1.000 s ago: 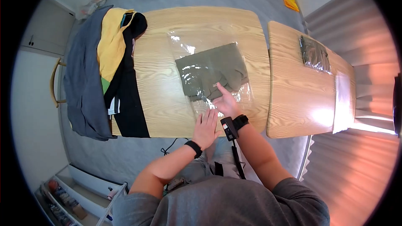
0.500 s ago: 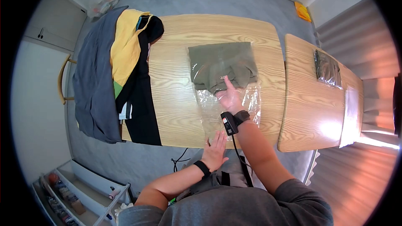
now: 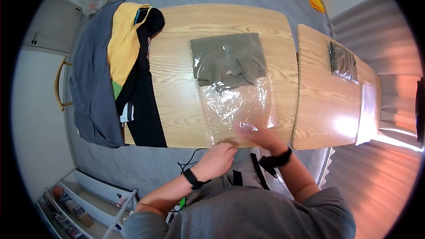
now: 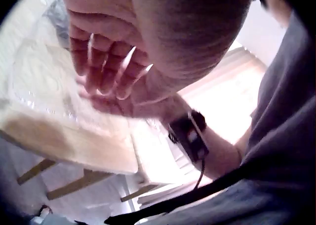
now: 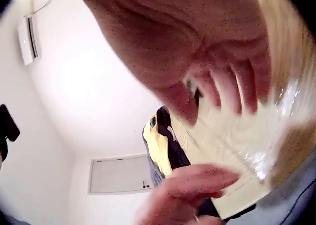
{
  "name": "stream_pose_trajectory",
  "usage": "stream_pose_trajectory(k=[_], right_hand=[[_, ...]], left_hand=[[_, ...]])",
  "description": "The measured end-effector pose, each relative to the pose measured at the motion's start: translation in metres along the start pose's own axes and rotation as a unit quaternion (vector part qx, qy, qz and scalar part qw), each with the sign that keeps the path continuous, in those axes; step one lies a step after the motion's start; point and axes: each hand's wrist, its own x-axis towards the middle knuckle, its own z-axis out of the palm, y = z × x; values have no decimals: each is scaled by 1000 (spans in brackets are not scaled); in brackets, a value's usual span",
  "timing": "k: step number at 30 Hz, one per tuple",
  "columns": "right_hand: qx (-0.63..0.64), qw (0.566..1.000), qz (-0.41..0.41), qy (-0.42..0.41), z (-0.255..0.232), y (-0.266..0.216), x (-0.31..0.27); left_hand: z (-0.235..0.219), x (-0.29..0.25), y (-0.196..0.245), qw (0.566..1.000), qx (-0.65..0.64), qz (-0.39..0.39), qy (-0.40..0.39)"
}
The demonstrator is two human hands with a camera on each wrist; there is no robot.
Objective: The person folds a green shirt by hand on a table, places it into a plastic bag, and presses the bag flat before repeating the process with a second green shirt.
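Observation:
A folded olive-green garment [image 3: 226, 57] lies inside a clear plastic bag [image 3: 230, 110] on the wooden table, a small light label showing on it. The bag's near part is flat and wrinkled. My left hand [image 3: 216, 159] is at the table's near edge beside the bag's near end; its fingers bend loosely, with light through the gaps, in the left wrist view. My right hand [image 3: 256, 136], blurred, is over the bag's near right corner. The right wrist view shows its fingers [image 5: 237, 86] loosely extended, with nothing seen in them and the left hand close by.
Grey, yellow and black clothes [image 3: 126, 57] are draped over the table's left end. On a second table [image 3: 323, 106] at the right lie another bagged dark garment [image 3: 343, 62] and a clear plastic sheet [image 3: 366, 110]. A shelf unit [image 3: 88, 203] stands at lower left.
My right hand has left the garment and drawn back to the bag's near end. The bag, first askew, now lies straighter. My left hand's fingers have gone from flat to bent.

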Motion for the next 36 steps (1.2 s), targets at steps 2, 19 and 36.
stream_pose_trajectory(k=[2, 19, 36], right_hand=[[52, 985, 93, -139, -35, -36, -36], [264, 901, 219, 267, -123, 67, 64], [-451, 848, -52, 273, -66, 61, -50]], left_hand=[[-21, -12, -7, 990, -16, 4, 143], [-94, 91, -153, 819, -399, -265, 316], [-82, 0, -132, 892, 395, 68, 207]])
